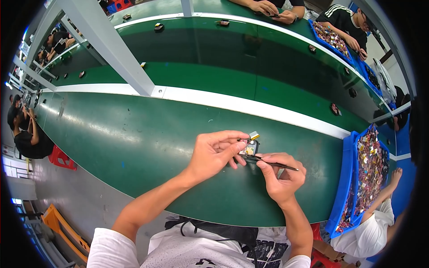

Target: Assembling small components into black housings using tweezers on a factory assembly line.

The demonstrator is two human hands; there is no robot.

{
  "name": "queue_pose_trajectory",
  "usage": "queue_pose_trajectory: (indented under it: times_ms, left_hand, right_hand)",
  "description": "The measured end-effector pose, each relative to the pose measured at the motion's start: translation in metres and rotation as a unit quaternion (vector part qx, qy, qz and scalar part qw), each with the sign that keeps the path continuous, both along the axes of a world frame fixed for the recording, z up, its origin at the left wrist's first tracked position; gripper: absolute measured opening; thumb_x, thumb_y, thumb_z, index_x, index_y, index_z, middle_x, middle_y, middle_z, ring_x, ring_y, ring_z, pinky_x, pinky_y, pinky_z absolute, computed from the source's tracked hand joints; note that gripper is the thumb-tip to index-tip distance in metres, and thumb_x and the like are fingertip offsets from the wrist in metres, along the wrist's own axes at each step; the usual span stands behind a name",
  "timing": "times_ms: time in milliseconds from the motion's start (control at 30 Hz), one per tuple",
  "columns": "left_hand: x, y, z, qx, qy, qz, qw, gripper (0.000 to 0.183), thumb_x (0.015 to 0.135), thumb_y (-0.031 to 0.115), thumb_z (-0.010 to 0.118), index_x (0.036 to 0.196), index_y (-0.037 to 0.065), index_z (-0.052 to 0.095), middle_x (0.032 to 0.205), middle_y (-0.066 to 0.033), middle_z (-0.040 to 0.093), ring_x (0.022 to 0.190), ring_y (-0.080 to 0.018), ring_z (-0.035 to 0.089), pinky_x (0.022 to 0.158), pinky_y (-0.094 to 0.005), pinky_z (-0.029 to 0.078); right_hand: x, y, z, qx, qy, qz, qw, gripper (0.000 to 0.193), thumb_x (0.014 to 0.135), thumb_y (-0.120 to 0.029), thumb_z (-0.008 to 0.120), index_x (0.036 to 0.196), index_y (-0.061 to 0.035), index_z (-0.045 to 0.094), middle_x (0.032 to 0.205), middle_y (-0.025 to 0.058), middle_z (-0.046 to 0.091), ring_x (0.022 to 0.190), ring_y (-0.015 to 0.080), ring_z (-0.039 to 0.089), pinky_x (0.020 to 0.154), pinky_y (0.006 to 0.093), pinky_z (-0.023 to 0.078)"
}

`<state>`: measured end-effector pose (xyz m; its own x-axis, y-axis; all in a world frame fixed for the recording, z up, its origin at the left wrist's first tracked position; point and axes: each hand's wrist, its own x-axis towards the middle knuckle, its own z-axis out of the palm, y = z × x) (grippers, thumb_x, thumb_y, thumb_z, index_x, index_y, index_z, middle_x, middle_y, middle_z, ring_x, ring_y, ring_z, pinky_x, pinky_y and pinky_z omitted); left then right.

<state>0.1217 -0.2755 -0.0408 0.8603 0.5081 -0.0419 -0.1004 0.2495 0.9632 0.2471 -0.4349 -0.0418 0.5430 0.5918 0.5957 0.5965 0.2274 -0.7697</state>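
Your left hand pinches the device over the bench; your right hand grips a dark tool at its edge. Right of you, a blue bin holds heaped small parts.

device: partly behind left hand | top co-worker: cropped | bin pieces: too small, possibly wired

Grey floor; shiny green worktable; pale metal post; red stool, left; blue panel, right.
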Motion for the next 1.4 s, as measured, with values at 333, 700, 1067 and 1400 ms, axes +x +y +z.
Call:
queue_pose_trajectory:
  times_ms: [333,700,1067,1400]
  left_hand:
    - [0.000,-0.001,-0.001,-0.003,0.019,-0.013,1.000,0.027,0.097,0.005,0.068,0.121,-0.007,0.068,0.096,-0.0158,0.075,0.072,-0.0180,0.073,0.055,-0.0266,0.059]
    - [0.003,0.000,-0.007,0.015,0.044,-0.017,0.999,0.026,0.095,0.001,0.068,0.119,-0.007,0.067,0.092,-0.0134,0.074,0.071,-0.0138,0.071,0.057,-0.0252,0.059]
    - [0.004,-0.008,-0.011,0.060,0.048,0.019,0.997,0.018,0.093,-0.005,0.067,0.110,-0.008,0.068,0.084,-0.0088,0.072,0.063,-0.0104,0.069,0.055,-0.0244,0.058]
    - [0.055,0.059,0.005,0.109,0.081,0.127,0.982,0.018,0.093,0.000,0.064,0.108,-0.009,0.066,0.079,-0.0121,0.071,0.061,-0.0178,0.071,0.061,-0.0266,0.058]
  right_hand:
    - [0.000,0.002,0.003,-0.006,-0.030,0.015,0.999,0.015,0.077,0.005,0.081,0.086,-0.0020,0.072,0.084,0.0116,0.078,0.041,0.0056,0.049,0.042,0.0204,0.037]
    - [-0.003,0.003,-0.002,-0.026,-0.213,-0.004,0.977,0.018,0.073,0.006,0.080,0.084,-0.0081,0.076,0.083,0.0068,0.078,0.054,0.0132,0.065,0.044,0.0228,0.036]
    - [-0.009,0.006,-0.006,-0.017,-0.191,-0.006,0.981,0.015,0.075,0.005,0.081,0.081,-0.0071,0.074,0.079,0.0057,0.078,0.050,0.0116,0.063,0.045,0.0233,0.038]
    - [0.016,0.004,0.001,0.045,-0.113,-0.086,0.989,0.017,0.074,0.002,0.084,0.087,-0.0037,0.073,0.085,0.0070,0.077,0.040,0.0080,0.044,0.041,0.0238,0.035]
